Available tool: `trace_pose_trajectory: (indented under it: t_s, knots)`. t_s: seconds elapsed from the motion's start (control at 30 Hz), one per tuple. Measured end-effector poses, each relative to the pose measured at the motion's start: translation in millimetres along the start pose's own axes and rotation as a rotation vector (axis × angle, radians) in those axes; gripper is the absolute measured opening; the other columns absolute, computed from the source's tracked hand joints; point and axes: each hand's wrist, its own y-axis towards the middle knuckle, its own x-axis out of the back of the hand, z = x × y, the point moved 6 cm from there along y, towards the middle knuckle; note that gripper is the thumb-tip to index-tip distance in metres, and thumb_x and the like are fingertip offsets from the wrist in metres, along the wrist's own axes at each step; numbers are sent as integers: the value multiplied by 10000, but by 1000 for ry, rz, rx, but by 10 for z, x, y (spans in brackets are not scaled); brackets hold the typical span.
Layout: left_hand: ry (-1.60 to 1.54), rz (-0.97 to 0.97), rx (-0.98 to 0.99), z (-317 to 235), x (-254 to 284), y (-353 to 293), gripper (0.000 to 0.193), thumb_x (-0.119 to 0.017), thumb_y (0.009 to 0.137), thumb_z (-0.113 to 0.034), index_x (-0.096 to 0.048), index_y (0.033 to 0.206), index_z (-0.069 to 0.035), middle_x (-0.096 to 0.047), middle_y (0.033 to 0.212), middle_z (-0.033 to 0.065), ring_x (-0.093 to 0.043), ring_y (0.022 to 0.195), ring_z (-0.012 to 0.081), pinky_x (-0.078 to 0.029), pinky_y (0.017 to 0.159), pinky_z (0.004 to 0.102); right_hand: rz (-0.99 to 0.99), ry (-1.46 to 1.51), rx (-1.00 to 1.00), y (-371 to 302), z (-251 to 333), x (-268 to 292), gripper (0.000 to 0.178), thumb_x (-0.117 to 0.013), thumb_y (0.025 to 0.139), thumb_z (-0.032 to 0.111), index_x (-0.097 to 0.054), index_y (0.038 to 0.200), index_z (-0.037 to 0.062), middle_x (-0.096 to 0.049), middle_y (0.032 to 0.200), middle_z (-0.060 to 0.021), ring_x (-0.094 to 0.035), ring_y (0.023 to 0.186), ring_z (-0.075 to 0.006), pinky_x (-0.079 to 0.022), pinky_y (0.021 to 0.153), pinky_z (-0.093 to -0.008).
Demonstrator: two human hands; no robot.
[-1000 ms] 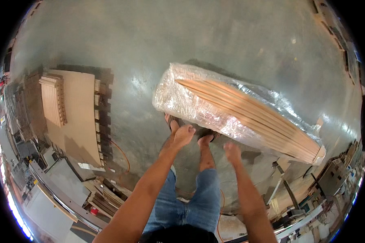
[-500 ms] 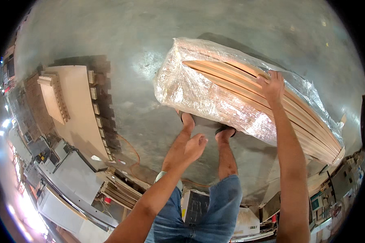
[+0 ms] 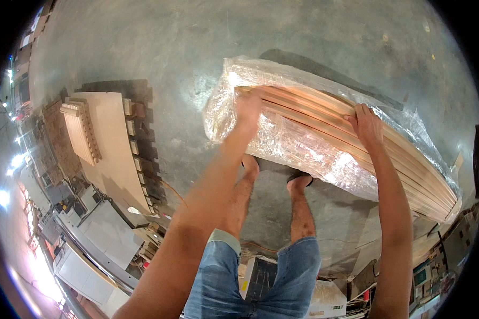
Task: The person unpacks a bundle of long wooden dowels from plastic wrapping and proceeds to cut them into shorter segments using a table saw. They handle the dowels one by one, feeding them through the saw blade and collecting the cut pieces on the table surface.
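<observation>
Before my feet on the floor lies a long bundle of wooden strips point(image 3: 314, 114), partly bared out of clear plastic wrap point(image 3: 287, 141). The wrap bunches up around the bundle's left end and lies along both long sides. My left hand point(image 3: 248, 109) is at the left ends of the strips, smeared by motion, so its fingers and whether it grips anything cannot be made out. Farther right, my right hand point(image 3: 368, 126) is closed on a wooden strip at the bundle's far edge, fingers curled over it and thumb on the near side.
At left, a pallet point(image 3: 133, 127) bears a flat board point(image 3: 109, 133) with a small stack of wooden pieces point(image 3: 80, 130) on it. Pale panels and equipment point(image 3: 109, 234) stand lower left. A thin orange cord point(image 3: 175, 194) runs over the floor near my feet.
My left hand has reached up and forward from beside my legs to the left ends of the strips. My right hand stays on the bundle, its grip slightly shifted.
</observation>
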Motion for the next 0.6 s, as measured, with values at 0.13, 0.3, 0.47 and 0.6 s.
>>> trace_pose_trajectory:
  t_s: [0.13, 0.3, 0.47, 0.6]
  knots:
    - [-211, 27, 190, -485, 63, -154, 249, -613, 979, -283, -593, 931, -40, -574, 778, 39, -566, 688, 157, -501, 628, 286, -68, -5, 14, -202, 3, 73, 384, -654, 908, 392, -572, 1041, 42, -624, 1052, -132, -634, 1014, -329, -533, 844, -451]
    - [-348, -99, 217, -437, 174, 98, 222, -594, 989, -249, -552, 962, -32, -575, 847, 74, -558, 716, 153, -493, 591, 271, -42, -36, 34, -258, -14, 24, 379, -656, 900, 392, -575, 1042, 50, -627, 1021, -122, -634, 984, -322, -531, 815, -443]
    - [-406, -239, 136, -476, 482, 69, 168, -603, 962, -187, -579, 842, -73, -577, 807, 57, -540, 710, 140, -462, 589, 280, 18, -32, 59, -378, -46, -40, 382, -656, 893, 400, -574, 1034, 55, -631, 995, -106, -633, 962, -316, -530, 799, -443]
    - [-71, -222, -82, -605, 682, -61, 171, -614, 933, -201, -668, 953, -41, -642, 876, 73, -578, 834, 166, -468, 737, 335, 24, 5, 77, -542, -2, 9, 385, -653, 892, 408, -567, 1024, 56, -633, 972, -105, -631, 938, -318, -524, 775, -448]
